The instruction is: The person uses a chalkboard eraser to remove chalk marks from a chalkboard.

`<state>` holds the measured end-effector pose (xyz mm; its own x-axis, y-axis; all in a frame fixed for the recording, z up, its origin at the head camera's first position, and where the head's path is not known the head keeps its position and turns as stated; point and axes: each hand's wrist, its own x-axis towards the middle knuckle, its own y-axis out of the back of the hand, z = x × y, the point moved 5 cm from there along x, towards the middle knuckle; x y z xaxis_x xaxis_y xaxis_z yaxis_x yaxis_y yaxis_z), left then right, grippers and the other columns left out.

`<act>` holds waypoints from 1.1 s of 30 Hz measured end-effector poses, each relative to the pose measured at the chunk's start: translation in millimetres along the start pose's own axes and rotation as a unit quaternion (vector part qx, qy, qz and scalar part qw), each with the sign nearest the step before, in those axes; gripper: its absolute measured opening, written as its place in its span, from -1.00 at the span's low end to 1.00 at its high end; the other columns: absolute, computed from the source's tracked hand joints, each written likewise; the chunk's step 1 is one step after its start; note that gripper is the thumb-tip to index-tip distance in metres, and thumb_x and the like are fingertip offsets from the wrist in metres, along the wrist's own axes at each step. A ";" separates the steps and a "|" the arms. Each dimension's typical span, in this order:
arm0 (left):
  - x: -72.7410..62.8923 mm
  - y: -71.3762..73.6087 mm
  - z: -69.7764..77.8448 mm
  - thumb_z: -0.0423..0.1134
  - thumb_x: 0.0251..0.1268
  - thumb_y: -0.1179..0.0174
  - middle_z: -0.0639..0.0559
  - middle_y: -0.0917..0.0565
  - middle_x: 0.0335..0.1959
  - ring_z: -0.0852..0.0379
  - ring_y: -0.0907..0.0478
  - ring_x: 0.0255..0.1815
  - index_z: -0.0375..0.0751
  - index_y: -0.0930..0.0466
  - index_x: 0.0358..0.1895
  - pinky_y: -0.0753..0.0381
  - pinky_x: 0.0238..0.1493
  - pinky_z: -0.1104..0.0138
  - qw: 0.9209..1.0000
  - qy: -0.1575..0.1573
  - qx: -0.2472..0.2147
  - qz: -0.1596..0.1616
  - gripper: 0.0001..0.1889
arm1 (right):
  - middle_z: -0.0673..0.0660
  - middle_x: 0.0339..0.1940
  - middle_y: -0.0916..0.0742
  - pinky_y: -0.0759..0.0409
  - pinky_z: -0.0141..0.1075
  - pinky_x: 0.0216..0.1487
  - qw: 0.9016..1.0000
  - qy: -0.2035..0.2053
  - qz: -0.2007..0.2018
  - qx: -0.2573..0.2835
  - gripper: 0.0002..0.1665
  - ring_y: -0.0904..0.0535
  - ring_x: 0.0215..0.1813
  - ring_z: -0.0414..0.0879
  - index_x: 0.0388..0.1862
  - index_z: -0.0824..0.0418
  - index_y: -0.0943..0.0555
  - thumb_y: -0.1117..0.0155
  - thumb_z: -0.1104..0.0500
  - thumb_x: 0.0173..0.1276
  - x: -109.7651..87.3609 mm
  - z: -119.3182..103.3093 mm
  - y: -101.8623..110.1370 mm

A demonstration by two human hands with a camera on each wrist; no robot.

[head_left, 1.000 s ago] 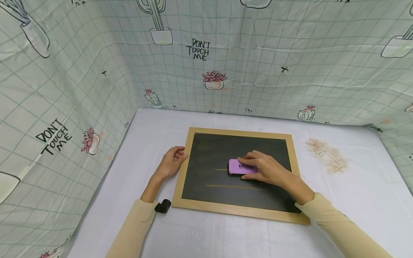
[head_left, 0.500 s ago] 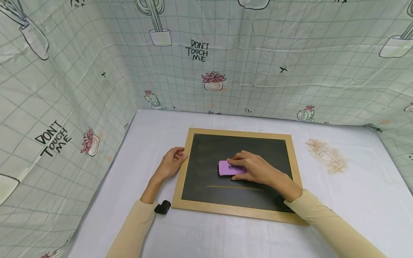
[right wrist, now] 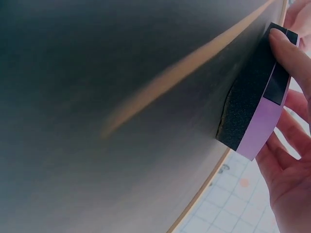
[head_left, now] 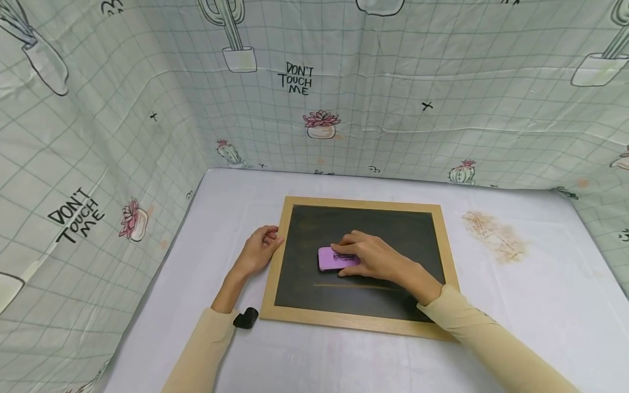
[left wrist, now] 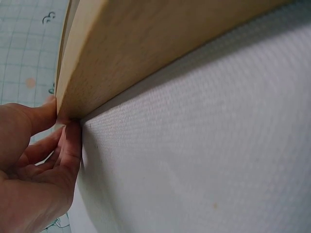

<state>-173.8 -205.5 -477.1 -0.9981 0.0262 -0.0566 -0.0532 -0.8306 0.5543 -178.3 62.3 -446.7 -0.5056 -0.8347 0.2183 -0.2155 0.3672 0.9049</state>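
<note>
A chalkboard (head_left: 295,273) with a light wooden frame lies flat, one orange chalk line (head_left: 354,286) across its lower half. My right hand (head_left: 375,259) grips a purple board eraser (head_left: 330,258) with thumb and fingers at its sides. Its dark felt side (right wrist: 245,97) faces the black surface in the right wrist view, just beside the chalk line. My left hand (head_left: 257,251) is at the board's left edge. In the left wrist view its thumb and fingertips pinch the wooden frame (left wrist: 121,53) near the tablecloth.
Brownish chalk smears (head_left: 493,234) mark the white tablecloth (head_left: 295,360) right of the board. A small black piece (head_left: 245,317) sits by the left cuff. Grid-patterned cloth (head_left: 383,87) with cactus drawings hangs behind and on the sides.
The right hand has slid the eraser leftward across the board. The upper orange line seen earlier no longer shows; the lower line is still there. The left hand has stayed at the frame.
</note>
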 end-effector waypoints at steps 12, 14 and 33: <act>-0.9 0.1 -1.6 -0.35 0.52 -0.20 -0.28 -0.55 -0.08 -0.10 -0.50 -0.10 -0.57 -0.46 0.26 -0.47 -0.08 0.24 1.000 0.001 0.001 0.000 -0.60 | 0.15 0.03 -0.74 -0.64 -0.18 -0.05 1.000 0.004 -0.008 0.000 -0.30 -0.58 -0.01 -0.02 0.26 0.27 -0.67 -0.58 -0.05 0.24 12.3 -8.5 -6.7; -0.8 -0.2 -1.4 -0.34 0.52 -0.20 -0.27 -0.55 -0.08 -0.11 -0.50 -0.09 -0.57 -0.46 0.26 -0.47 -0.08 0.23 1.000 0.000 0.001 -0.002 -0.59 | 0.16 0.04 -0.73 -0.64 -0.18 -0.05 1.000 0.001 -0.009 0.000 -0.30 -0.58 -0.01 -0.02 0.27 0.26 -0.66 -0.58 -0.06 0.23 10.6 -8.0 -6.3; -0.6 -0.5 -1.1 -0.34 0.51 -0.21 -0.27 -0.56 -0.08 -0.12 -0.50 -0.08 -0.57 -0.47 0.24 -0.48 -0.04 0.18 1.000 0.003 0.001 0.003 -0.60 | 0.15 0.04 -0.74 -0.64 -0.18 -0.06 1.000 -0.018 -0.009 -0.012 -0.28 -0.58 -0.01 -0.03 0.28 0.25 -0.66 -0.59 -0.06 0.22 -9.9 2.1 3.7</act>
<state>-173.1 -205.7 -478.3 -0.9981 0.0182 -0.0589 -0.0480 -0.8292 0.5569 -175.8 72.7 -446.3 -0.5315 -0.8255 0.1898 -0.2038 0.3421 0.9173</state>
